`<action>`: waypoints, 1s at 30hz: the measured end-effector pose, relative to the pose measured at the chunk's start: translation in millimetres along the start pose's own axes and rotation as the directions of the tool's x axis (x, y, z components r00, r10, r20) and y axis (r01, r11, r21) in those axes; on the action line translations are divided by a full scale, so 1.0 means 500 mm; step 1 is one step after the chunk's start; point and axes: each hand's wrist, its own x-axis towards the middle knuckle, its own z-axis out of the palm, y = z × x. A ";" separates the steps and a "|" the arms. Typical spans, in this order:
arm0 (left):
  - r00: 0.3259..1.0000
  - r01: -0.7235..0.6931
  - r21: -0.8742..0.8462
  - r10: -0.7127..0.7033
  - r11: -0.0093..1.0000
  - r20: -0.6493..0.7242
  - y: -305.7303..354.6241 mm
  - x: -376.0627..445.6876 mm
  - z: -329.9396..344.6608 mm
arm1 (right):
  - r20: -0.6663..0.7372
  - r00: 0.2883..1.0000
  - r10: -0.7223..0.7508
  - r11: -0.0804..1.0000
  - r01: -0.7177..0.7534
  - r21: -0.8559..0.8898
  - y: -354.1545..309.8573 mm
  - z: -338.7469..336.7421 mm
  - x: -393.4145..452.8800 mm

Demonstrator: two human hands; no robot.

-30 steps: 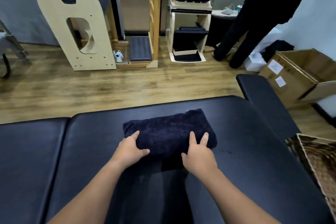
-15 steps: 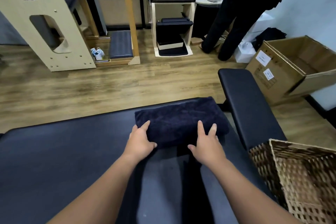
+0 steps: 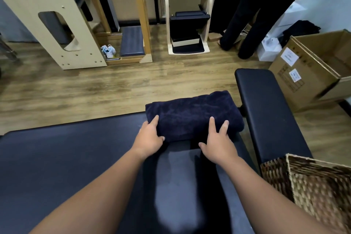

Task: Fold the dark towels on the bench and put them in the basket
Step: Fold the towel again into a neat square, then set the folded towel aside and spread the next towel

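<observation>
A folded dark navy towel [image 3: 191, 115] is in both my hands, over the far right part of the black padded bench [image 3: 66, 157]. My left hand [image 3: 150, 138] grips its near left edge, fingers on top and thumb underneath. My right hand [image 3: 218, 142] grips the near right edge the same way. The woven wicker basket [image 3: 288, 173] stands at the lower right, beside the bench; I cannot see anything inside it.
A black padded side section [image 3: 266, 112] runs between the towel and the basket. An open cardboard box [image 3: 311, 68] sits on the wooden floor at right. A person in dark clothes [image 3: 262, 5] stands at the back right. Wooden exercise equipment [image 3: 57, 19] lines the far wall.
Both hands have carried the folded towel to the right along the bench, toward the side section. My view has swung right, and the basket now shows more.
</observation>
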 end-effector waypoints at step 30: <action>0.718 0.521 -0.624 -0.695 0.583 -0.051 -0.720 -1.075 0.077 | 0.681 0.482 -0.551 0.611 0.789 -0.064 -0.380 0.516 -0.803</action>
